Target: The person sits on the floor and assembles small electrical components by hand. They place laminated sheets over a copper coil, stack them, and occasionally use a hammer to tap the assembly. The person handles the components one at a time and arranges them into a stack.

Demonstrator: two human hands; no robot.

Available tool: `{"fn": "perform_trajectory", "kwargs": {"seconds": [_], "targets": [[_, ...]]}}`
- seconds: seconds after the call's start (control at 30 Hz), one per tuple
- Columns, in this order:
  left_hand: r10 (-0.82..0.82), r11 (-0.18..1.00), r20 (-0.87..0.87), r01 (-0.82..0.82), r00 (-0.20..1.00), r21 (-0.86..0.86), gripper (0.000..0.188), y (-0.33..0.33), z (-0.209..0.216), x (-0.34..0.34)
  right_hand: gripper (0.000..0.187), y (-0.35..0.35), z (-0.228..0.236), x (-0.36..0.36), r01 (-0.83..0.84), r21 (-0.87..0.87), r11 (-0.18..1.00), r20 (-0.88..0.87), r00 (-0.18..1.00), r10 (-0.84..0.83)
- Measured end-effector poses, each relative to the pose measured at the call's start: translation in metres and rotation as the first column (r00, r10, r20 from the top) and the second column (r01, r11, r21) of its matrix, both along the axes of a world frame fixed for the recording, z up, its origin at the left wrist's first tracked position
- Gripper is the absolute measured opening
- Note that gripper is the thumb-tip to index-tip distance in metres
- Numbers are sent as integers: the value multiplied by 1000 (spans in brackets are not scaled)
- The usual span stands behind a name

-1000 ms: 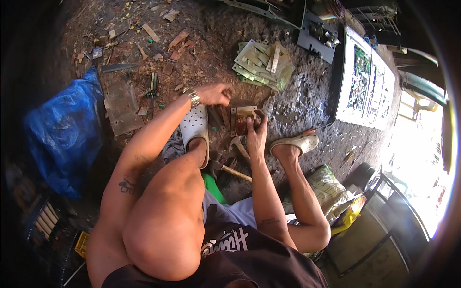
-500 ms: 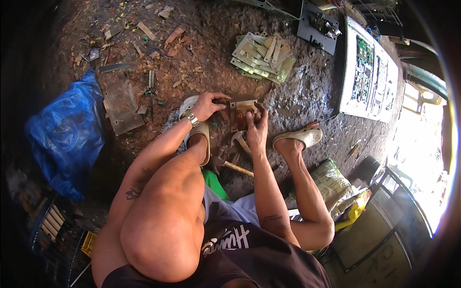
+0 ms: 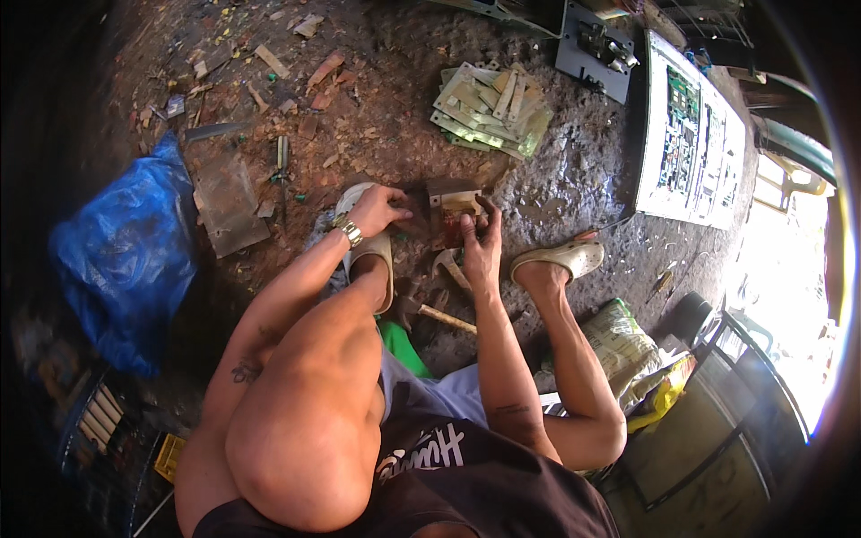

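Observation:
On the ground in front of me stands a small transformer point(image 3: 451, 202), a blocky dark metal frame around a reddish copper-coloured coil. My right hand point(image 3: 482, 247) grips its right side, thumb on the near face and fingers curled round the edge. To the left of it, apart from the block, my left hand point(image 3: 377, 212) is closed, thumb and fingertips drawn together. What those fingers hold, if anything, is too blurred to make out. A hammer point(image 3: 439, 316) with a wooden handle lies nearer to me, and another hammer head point(image 3: 446, 259) shows just below the transformer.
Flat metal plates point(image 3: 489, 108) lie stacked ahead. A screwdriver point(image 3: 283, 161), a rusty sheet point(image 3: 230, 202) and a knife blade point(image 3: 215, 129) lie at the left, near a blue plastic bag point(image 3: 126, 251). A panel with circuit boards point(image 3: 691, 134) lies at the right. Scraps litter the ground.
My left hand has come away from the transformer and moved a little to the left and nearer to me. The right hand keeps its grip, and the block has barely shifted.

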State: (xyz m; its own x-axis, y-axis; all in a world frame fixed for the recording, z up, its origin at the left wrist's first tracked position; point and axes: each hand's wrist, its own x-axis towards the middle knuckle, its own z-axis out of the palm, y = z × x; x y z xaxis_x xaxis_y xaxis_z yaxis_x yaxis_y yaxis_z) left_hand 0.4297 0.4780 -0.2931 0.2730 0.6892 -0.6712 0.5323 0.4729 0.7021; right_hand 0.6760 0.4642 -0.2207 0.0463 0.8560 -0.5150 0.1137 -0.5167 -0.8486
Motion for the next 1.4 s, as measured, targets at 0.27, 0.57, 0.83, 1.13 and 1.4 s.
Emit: {"fn": "perform_trajectory", "kwargs": {"seconds": [0.27, 0.57, 0.83, 1.13, 1.4], "targets": [[436, 900, 217, -421, 873, -115, 24, 37, 13, -83, 47, 1, -1, 9, 87, -93, 992, -176, 979, -102], [561, 827, 224, -526, 797, -199, 30, 47, 28, -104, 43, -56, 4, 40, -3, -85, 996, -186, 983, -13], [567, 822, 246, -524, 786, -223, 30, 42, 23, -91, 41, -83, -8, 42, 62, -47, 997, -187, 980, -70], [-7, 985, 4, 6, 1000, 170, 59, 167, 24, 6, 42, -84, -4, 39, 72, -119, 990, -189, 977, -94], [-15, 873, -410, 212, 912, 439, 37, 210, 21, 31, 39, -81, -5, 37, 90, -58, 994, -185, 978, -99]]}}
